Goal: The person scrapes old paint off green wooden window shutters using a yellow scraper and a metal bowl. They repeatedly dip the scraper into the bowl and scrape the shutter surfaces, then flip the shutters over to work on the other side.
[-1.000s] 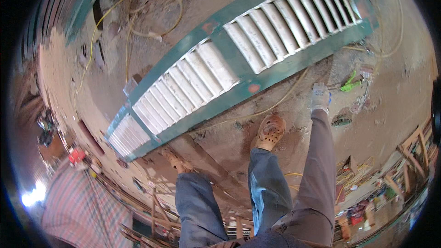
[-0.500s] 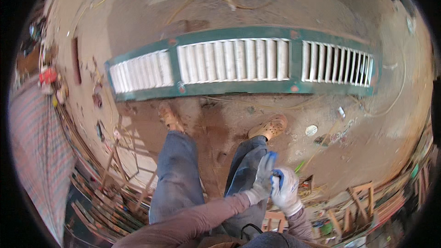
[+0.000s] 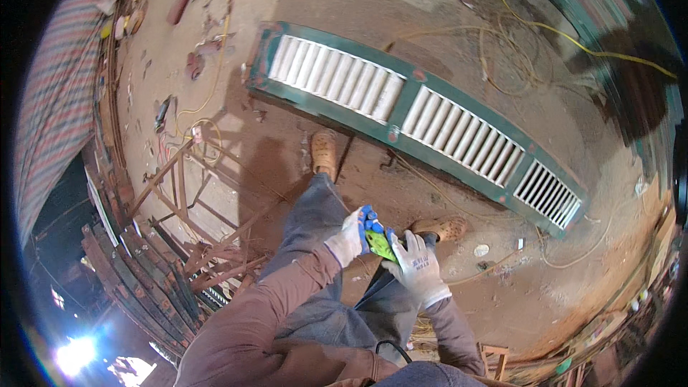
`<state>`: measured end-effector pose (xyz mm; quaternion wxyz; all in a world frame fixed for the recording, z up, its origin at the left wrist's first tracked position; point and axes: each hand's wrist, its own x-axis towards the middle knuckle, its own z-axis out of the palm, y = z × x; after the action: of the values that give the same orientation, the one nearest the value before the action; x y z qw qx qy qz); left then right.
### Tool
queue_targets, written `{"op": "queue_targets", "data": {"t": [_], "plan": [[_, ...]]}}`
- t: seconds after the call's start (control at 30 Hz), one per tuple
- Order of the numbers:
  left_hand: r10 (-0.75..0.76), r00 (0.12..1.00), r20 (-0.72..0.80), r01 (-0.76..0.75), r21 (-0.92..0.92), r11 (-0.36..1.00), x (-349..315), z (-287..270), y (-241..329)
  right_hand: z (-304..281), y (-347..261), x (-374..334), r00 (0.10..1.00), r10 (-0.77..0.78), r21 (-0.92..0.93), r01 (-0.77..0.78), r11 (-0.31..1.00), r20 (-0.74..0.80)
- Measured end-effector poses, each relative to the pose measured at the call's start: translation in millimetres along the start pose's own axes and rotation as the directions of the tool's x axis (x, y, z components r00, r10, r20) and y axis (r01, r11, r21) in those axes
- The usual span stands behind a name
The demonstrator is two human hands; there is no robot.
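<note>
Both my hands wear white work gloves with blue palms and fingertips, and they meet above my right thigh. My left hand [image 3: 352,235] is closed round the upper end of a small lime-green object [image 3: 380,245] with dark marks; its exact kind does not show. Against the object's lower right side presses my right hand [image 3: 418,266], with fingers bent and the glove's back facing up. Beyond my feet a long green metal frame [image 3: 395,133] lies on the ground at a slant. Rows of pale slats [image 3: 340,75] fill its three sections.
Brown clogs [image 3: 324,152] stand at the frame's near side. A hose [image 3: 459,208] and yellow cord [image 3: 573,41] trail over the dirt floor. To the left are a thin rusty metal framework [image 3: 188,193], stacked metal bars [image 3: 147,279] and a striped sheet [image 3: 61,79]. Bright light shines lower left.
My hands, empty and pressed together before, have moved left and now hold the lime-green object. The view has turned, so the slatted frame now slants down to the right.
</note>
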<state>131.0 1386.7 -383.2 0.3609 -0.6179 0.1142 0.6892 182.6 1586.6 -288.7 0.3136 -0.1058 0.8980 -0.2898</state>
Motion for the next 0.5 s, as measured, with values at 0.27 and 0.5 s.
{"op": "queue_targets", "data": {"t": [0.27, 0.5], "plan": [[0.581, 0.785, 0.213, -0.586, -0.048, 0.809, -92, 37, 195, -18, -32, 235, 0.987, 0.113, -0.055, -0.12, 0.991, -0.114], [0.563, 0.82, -0.1, -0.514, 0.301, 0.803, -39, -85, 230, -17, 37, 262, 0.932, 0.352, 0.121, -0.341, 0.932, -0.089]]}}
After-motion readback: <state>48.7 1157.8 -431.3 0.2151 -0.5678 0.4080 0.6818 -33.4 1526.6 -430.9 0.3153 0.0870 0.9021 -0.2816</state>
